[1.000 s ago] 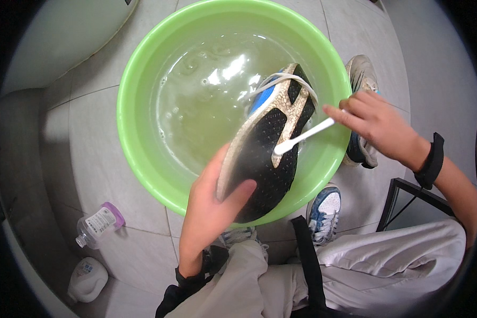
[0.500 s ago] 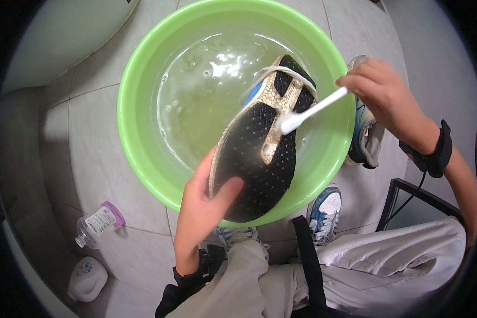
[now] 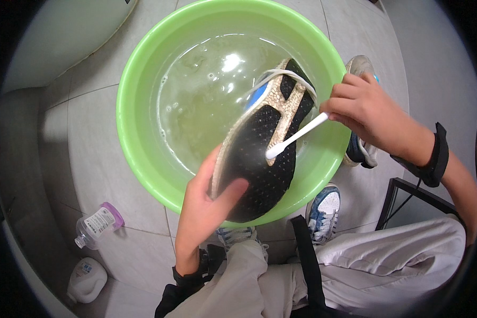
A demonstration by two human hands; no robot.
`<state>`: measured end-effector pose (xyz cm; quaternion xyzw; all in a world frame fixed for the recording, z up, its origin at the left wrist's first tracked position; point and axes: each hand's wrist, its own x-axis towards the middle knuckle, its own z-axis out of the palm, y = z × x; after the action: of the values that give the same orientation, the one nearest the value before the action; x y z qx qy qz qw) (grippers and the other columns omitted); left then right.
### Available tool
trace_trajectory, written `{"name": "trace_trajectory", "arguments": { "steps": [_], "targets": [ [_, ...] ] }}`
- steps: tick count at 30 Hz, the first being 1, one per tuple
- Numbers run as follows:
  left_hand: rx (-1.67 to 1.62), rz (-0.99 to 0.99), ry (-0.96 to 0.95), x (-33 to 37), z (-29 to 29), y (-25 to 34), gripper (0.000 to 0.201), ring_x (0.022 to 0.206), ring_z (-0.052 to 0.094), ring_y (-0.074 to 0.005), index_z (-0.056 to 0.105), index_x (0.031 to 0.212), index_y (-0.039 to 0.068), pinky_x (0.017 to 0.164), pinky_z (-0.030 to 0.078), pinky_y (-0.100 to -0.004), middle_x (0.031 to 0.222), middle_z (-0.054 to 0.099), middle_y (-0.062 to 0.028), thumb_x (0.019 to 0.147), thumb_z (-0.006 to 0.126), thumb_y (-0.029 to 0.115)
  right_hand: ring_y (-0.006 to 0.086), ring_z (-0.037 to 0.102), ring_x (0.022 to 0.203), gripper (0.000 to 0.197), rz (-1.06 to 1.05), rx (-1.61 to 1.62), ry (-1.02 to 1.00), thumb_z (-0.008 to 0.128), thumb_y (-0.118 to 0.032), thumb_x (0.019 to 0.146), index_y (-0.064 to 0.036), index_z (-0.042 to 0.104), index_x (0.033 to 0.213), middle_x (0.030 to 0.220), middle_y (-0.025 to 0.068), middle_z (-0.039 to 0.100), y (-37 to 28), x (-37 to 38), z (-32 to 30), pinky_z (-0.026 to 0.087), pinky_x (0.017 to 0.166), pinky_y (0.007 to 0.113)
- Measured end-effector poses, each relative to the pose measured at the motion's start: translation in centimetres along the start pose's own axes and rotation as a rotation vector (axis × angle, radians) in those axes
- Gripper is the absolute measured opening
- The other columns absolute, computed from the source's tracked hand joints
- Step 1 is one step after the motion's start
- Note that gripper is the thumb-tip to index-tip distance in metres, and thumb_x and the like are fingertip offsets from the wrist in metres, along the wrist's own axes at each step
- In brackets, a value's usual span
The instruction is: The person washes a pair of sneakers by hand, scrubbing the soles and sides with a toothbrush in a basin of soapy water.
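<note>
A shoe with a black sole and a cream middle strip is tilted over the green basin, its sole facing up. My left hand grips the shoe at its near left end, thumb on the sole and the other fingers hidden beneath. White laces loop around the far end, beside a patch of blue. My right hand is closed around the handle of a white brush, which looks like a toothbrush. The brush head touches the sole along the cream strip. Cloudy water lies in the basin.
Another shoe lies on the floor right of the basin, partly behind my right hand. A clear bottle with a purple base lies at the left, near a white jug. A black-framed panel stands at the right by my knee.
My right hand has moved left and nearer to me, sliding the brush head down the cream strip. The shoe has shifted slightly in my left hand.
</note>
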<state>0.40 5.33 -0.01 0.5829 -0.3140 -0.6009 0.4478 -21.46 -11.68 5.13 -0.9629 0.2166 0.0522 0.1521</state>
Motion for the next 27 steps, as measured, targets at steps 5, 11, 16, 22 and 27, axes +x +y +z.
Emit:
{"name": "trace_trajectory", "arguments": {
  "steps": [5, 11, 16, 22, 27],
  "targets": [
    [0.02, 0.019, 0.012, -0.9, -0.3, 0.9, 0.051, 0.102, 0.048, -0.0134, 0.041, 0.123, 0.0, 0.089, 0.036, -0.0259, 0.113, 0.053, -0.0088, 0.077, 0.061, 0.004, 0.0187, 0.05, 0.08, 0.008, -0.073, -0.088, -0.034, 0.053, -0.015, 0.079, -0.0086, 0.058, 0.083, 0.074, 0.0016, 0.053, -0.2, 1.5, -1.3, 0.036, 0.072, 0.032],
    [-0.013, -0.019, -0.036, 0.0, -0.1, 0.6, 0.051, 0.102, 0.048, -0.0132, 0.041, 0.123, 0.0, 0.088, 0.036, -0.0259, 0.111, 0.054, -0.0089, 0.076, 0.061, 0.005, 0.0195, 0.05, 0.08, 0.01, -0.069, 0.034, -0.115, 0.052, -0.017, 0.081, -0.0085, 0.058, 0.084, 0.077, 0.0024, 0.054, 1.2, 1.6, 0.1, 0.037, 0.076, 0.032],
    [-0.015, -0.01, -0.004, -0.2, 0.1, 0.6, 0.051, 0.101, 0.048, -0.0129, 0.042, 0.123, 0.0, 0.088, 0.036, -0.0258, 0.11, 0.054, -0.0087, 0.075, 0.06, 0.003, 0.019, 0.05, 0.081, 0.012, -0.09, -0.034, -0.107, 0.052, -0.018, 0.081, -0.0082, 0.058, 0.085, 0.078, 0.0027, 0.054, 2.0, 1.3, -0.5, 0.036, 0.076, 0.031],
    [-0.021, -0.028, 0.022, -0.1, 0.0, 0.3, 0.051, 0.101, 0.048, -0.0128, 0.041, 0.123, 0.0, 0.088, 0.036, -0.0255, 0.111, 0.054, -0.0082, 0.076, 0.059, 0.001, 0.0193, 0.05, 0.082, 0.012, -0.099, -0.052, -0.069, 0.05, -0.016, 0.083, -0.0082, 0.057, 0.088, 0.078, 0.0039, 0.052, 1.7, 1.0, -0.6, 0.036, 0.077, 0.032],
    [-0.043, -0.028, 0.036, -0.2, -0.1, 0.1, 0.051, 0.102, 0.047, -0.013, 0.04, 0.124, -0.001, 0.089, 0.035, -0.0254, 0.112, 0.052, -0.0077, 0.076, 0.058, 0.001, 0.0209, 0.047, 0.078, 0.012, -0.029, 0.105, -0.097, 0.05, -0.014, 0.083, -0.0063, 0.056, 0.089, 0.08, 0.0064, 0.049, 1.8, 0.6, -0.9, 0.034, 0.077, 0.031]
  ]
}}
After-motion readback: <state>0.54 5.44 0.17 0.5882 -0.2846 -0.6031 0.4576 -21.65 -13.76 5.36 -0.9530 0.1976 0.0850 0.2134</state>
